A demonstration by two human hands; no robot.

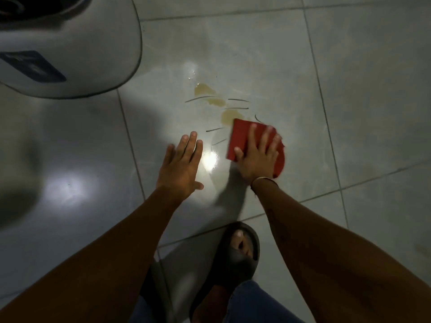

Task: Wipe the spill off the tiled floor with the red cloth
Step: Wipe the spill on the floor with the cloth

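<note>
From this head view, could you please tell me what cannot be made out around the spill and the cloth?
- Part of the yellowish liquid spill nearest the flat red cloth: the cloth covers its end.
- Middle of the cloth: hidden under the right hand.
- Rounded white appliance: cut off by the top and left edges; its blue label is blurred.
- Left hand: touching the grey tiled floor or hovering, unclear.

Black slide sandal [235, 259], thin wrist bangle [263, 179]

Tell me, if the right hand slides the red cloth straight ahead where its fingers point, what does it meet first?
Probably the nearest yellowish spill patch: the right hand presses the red cloth flat, its front edge already at that patch.
</note>
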